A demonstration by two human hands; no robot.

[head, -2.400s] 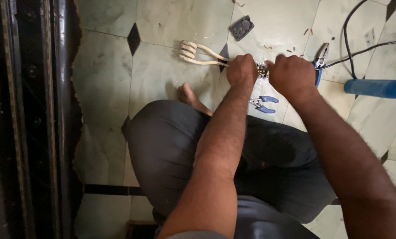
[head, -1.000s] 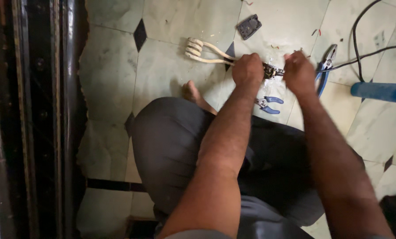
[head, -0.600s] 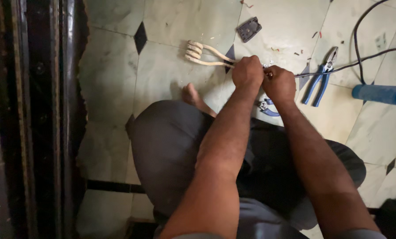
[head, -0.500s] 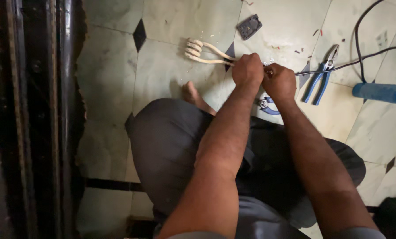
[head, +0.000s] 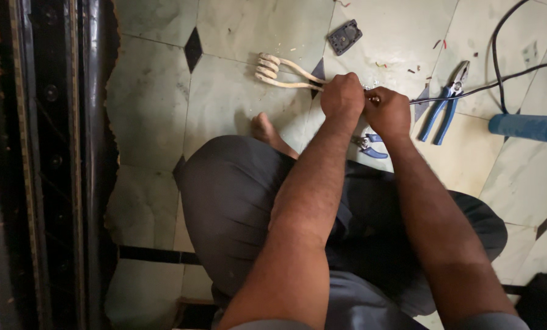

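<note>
Pale green-white marble floor tiles (head: 236, 104) carry small black diamond insets at their corners and a black band near the left. A cream-coloured heating coil (head: 279, 70) lies far on the floor, with blue-handled pliers (head: 441, 104) and a blue cylinder (head: 527, 127) to the right, and a black cable (head: 499, 82) running across. The seated person's trousers (head: 236, 201) are dark grey, and a small dark grey plate (head: 345, 36) lies far off.

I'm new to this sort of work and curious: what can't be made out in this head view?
- Joint between the coiled heating rod and black cord: covered by left hand and right hand.
- Small blue tool: partly behind the right wrist.
- Blue cylinder: cut off by the right edge.
</note>
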